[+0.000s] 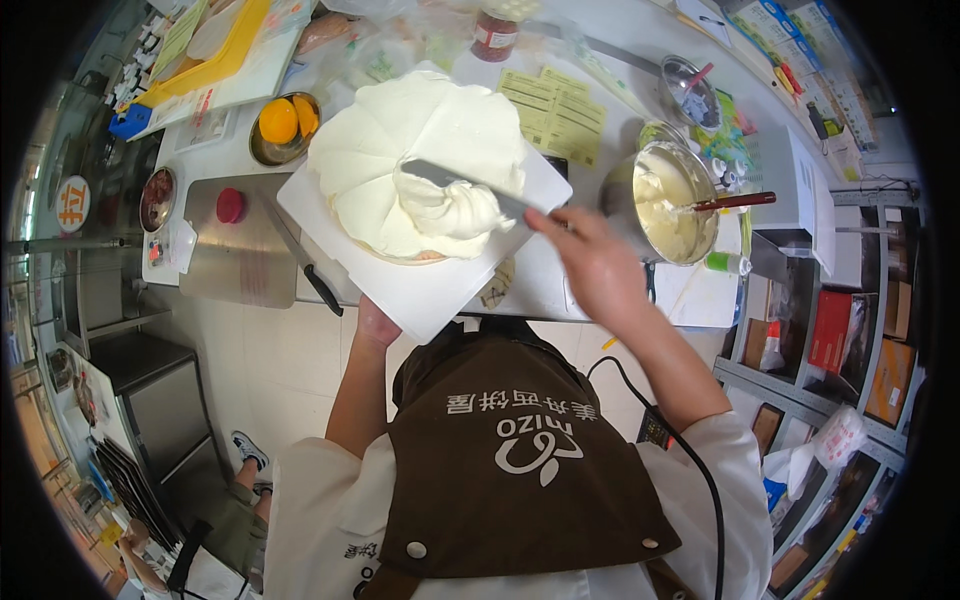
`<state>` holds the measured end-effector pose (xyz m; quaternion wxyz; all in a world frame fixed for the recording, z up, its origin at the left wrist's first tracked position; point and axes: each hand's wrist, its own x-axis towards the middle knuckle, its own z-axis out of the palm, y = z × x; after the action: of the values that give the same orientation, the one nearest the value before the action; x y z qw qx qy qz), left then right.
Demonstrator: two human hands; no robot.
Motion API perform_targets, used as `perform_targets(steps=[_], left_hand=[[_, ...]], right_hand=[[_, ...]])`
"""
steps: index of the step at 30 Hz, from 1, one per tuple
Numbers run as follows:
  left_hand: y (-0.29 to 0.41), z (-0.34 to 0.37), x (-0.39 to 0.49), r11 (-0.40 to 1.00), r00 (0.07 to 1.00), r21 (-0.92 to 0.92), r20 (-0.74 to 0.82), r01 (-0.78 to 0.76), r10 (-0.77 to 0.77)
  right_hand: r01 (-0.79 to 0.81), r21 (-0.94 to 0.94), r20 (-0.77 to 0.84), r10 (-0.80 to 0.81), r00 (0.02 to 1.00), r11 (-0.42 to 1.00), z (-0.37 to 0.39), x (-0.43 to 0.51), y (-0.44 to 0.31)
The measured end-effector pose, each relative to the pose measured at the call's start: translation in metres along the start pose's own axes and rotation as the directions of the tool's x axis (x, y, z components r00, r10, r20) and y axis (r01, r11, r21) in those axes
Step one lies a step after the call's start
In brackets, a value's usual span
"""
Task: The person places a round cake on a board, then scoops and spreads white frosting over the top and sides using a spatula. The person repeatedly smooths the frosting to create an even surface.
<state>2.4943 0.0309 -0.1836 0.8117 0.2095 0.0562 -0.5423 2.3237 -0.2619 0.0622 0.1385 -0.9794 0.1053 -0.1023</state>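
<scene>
My right hand [589,259] holds an icing spatula [499,196] by its handle end, the metal blade lying over a mound of whipped cream [450,210]. Beneath is a round cake [420,120] covered in white cream with a scalloped spread pattern; a little bare cake side shows at its near edge. The cake sits on a square white board [420,307]. My left hand [379,322] is at the board's near left edge, supporting it from below; its fingers are hidden under the board.
A metal bowl of cream [675,202] with a red-handled tool stands right. At left are a steel board [240,270], a black-handled knife [322,289] and a bowl of yellow fruit [281,124]. A jar [495,37] stands at the back. Another person [240,517] is at the lower left.
</scene>
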Motion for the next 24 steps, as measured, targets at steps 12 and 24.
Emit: perform_targets(steps=[12,24], left_hand=[[0.036,-0.025,-0.019,0.994,0.974,-0.045,-0.206,-0.099,0.088],[0.048,-0.007,-0.024,0.990,0.952,0.040,-0.273,-0.135,0.141]], right_hand=[[0.001,-0.150,-0.107,-0.017,0.994,0.989,-0.012,0.001,0.025],[-0.120,-0.144,-0.120,0.103,0.987,0.982,-0.019,0.014,0.043]])
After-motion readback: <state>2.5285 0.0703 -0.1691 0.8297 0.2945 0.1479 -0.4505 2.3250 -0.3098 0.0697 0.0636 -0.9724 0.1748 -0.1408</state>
